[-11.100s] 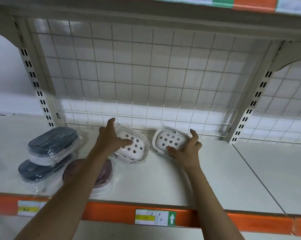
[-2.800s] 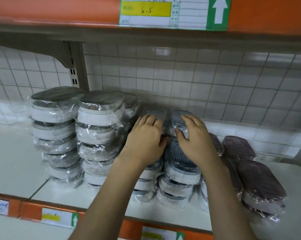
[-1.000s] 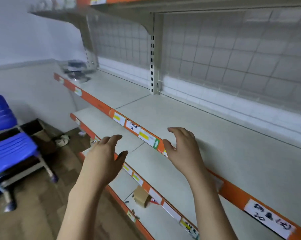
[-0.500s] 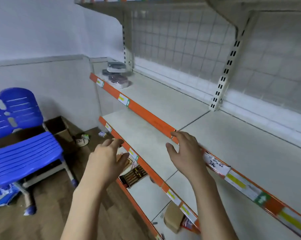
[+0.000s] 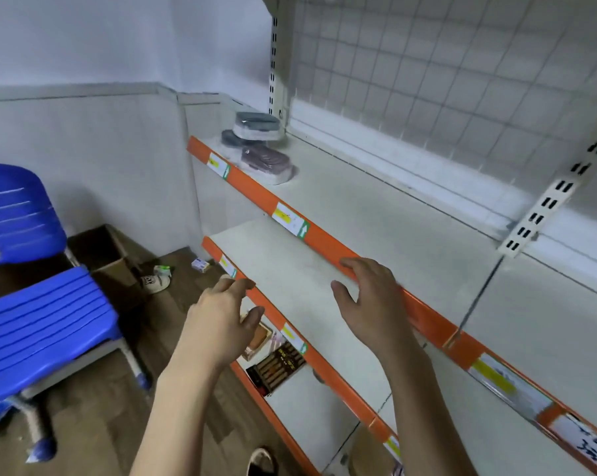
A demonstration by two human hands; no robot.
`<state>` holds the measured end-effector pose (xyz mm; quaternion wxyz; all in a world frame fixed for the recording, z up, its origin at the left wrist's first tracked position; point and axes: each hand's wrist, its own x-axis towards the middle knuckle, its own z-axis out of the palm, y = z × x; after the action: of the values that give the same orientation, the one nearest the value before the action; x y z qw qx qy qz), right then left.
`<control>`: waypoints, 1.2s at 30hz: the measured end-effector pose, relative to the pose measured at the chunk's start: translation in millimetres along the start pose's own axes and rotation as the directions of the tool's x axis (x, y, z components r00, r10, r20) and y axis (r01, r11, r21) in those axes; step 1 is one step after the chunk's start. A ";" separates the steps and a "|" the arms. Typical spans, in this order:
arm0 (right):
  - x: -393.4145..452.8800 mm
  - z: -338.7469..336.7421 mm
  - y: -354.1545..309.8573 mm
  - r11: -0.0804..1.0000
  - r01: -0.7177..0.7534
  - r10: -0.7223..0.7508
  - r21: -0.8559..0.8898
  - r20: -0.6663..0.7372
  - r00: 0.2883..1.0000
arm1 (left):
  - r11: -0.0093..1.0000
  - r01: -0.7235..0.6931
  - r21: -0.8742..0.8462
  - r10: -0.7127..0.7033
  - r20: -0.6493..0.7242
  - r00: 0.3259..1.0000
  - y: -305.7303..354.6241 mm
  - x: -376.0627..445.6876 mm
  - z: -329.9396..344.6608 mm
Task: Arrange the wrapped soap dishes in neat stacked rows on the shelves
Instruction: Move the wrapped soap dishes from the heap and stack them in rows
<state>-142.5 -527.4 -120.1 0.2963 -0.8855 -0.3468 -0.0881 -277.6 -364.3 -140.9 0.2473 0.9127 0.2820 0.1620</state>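
Note:
A few wrapped soap dishes lie at the far left end of the upper white shelf (image 5: pixel 376 214): a grey-lidded one (image 5: pixel 256 126) stacked on another grey one (image 5: pixel 232 139), and a maroon one (image 5: pixel 268 160) in front of them. My left hand (image 5: pixel 221 324) hovers with relaxed fingers in front of the lower shelf's orange edge, holding nothing. My right hand (image 5: pixel 372 304) hangs over the lower shelf (image 5: pixel 290 266), fingers spread and loosely bent, also holding nothing. Both hands are far from the dishes.
A blue plastic chair (image 5: pixel 32 297) stands at the left on the wooden floor. A cardboard box (image 5: pixel 101 252) sits in the corner, with small litter (image 5: pixel 156 278) nearby. Boxes of goods (image 5: pixel 276 365) lie on the bottom shelf. A wire grid backs the shelving.
My view has swung left and closer along the shelving, so the far dishes look nearer. Both hands stay raised and hold nothing, as they did a second ago.

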 end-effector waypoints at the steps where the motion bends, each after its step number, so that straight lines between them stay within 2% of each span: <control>1: 16.0 9.4 -0.6 1.000 0.002 -0.002 0.005 -0.015 1.000 | 1.000 -0.003 0.004 0.003 0.005 1.000 -6.4 14.8 0.0; 6: 109.0 49.0 -13.2 0.997 0.020 -0.016 0.072 -0.055 0.998 | 0.997 -0.007 0.074 0.006 0.014 1.000 -36.9 107.0 -18.3; 13: 227.1 79.9 -27.0 0.992 0.037 -0.026 0.122 -0.084 0.996 | 0.999 -0.004 0.047 0.009 -0.119 0.993 -45.3 222.7 -53.9; 20: 280.8 115.8 -25.2 0.989 0.030 -0.029 0.144 -0.008 1.000 | 1.000 -0.015 -0.007 0.015 -0.075 0.997 -74.2 288.5 -41.6; 27: 307.4 133.7 -21.0 0.979 -0.093 0.094 0.182 0.005 0.996 | 0.973 -0.218 -0.078 0.209 -0.114 0.971 -93.6 374.0 -38.1; 31: 326.1 136.7 -24.0 0.980 -0.143 0.151 0.141 -0.050 0.987 | 0.947 -0.313 -0.075 0.303 -0.126 0.945 -88.5 429.7 -44.0; 34: 334.4 140.4 -29.7 0.978 -0.175 0.178 0.117 -0.021 0.984 | 0.922 -0.383 -0.047 0.380 -0.070 0.922 -81.5 467.1 -46.6; 36: 335.6 144.7 -34.8 0.982 -0.163 0.163 0.098 0.010 0.987 | 0.906 -0.423 -0.001 0.423 0.026 0.906 -77.9 488.8 -46.6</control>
<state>76.8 -233.7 -99.6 0.3456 -0.8953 -0.2774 -0.0457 53.7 -0.7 -68.3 0.2080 0.9546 0.0746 0.1996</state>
